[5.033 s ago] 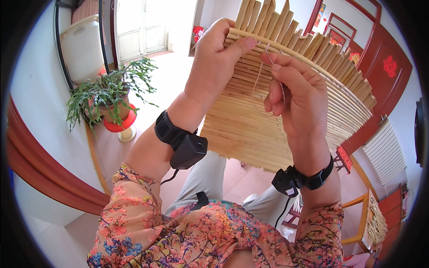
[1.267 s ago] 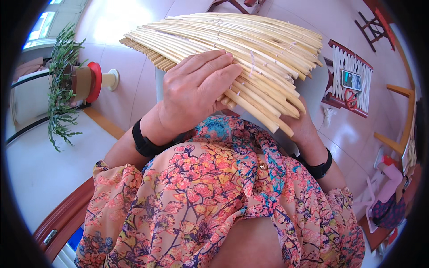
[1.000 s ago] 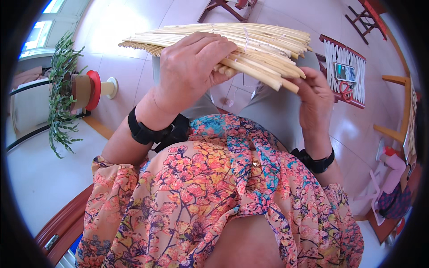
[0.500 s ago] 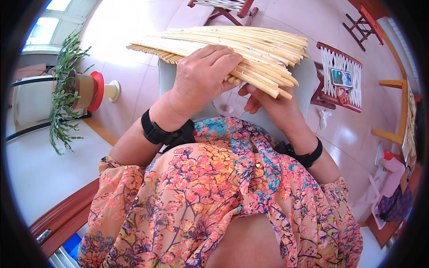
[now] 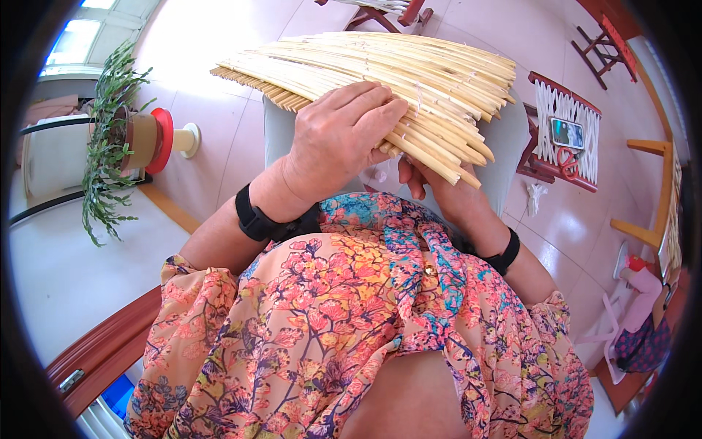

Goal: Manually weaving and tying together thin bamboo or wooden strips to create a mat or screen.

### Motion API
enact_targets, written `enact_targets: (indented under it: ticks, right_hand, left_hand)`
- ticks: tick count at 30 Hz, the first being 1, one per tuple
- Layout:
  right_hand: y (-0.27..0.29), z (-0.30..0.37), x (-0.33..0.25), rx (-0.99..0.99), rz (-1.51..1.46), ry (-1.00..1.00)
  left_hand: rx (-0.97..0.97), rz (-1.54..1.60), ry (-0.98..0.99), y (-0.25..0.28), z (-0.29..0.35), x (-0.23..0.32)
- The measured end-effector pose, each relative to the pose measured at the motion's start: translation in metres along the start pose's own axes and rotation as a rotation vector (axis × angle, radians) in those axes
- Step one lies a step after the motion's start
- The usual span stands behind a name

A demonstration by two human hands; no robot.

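A mat of pale yellow stalks (image 5: 431,73), laid side by side and joined by rows of thin white thread, spreads fan-like above my lap. My left hand (image 5: 344,139) grips its near edge, fingers over the top and thumb side toward the stalk ends. Beneath the uneven right-hand ends, my right hand (image 5: 450,194) is curled close to the stalks. Its fingertips are partly hidden by the mat, so whatever they pinch cannot be made out. Both wrists wear black bands.
To the right, a folding stool (image 5: 559,132) with a white woven seat carries a phone (image 5: 567,134) and red-handled scissors (image 5: 567,162). White crumpled material (image 5: 536,197) lies on the tiled floor. A potted plant (image 5: 110,146) hangs over the left side, near a white surface (image 5: 88,256).
The mat and both hands have shifted slightly right in view, and the mat's broad face shows more. My right hand sits a little lower, tucked further under the stalk ends.
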State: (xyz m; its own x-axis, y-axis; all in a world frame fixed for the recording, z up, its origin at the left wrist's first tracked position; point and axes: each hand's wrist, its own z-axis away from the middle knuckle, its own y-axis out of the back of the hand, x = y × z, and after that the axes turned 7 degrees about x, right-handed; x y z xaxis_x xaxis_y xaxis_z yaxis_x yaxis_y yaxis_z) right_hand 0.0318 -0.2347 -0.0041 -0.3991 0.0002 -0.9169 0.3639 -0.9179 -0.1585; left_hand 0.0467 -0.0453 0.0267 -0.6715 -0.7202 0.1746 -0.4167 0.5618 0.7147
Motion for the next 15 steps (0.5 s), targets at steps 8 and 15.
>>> enact_targets:
  ticks: [8, 15]
  right_hand:
    - [-0.002, 0.005, 0.019, -0.025, -0.257, -0.02]
    - [-0.002, 0.004, 0.031, -0.031, -0.538, -0.094]
  left_hand:
    - [0.011, -0.012, -0.01, 0.001, 0.004, 0.001]
    - [0.022, -0.011, -0.025, 0.003, 0.003, 0.003]
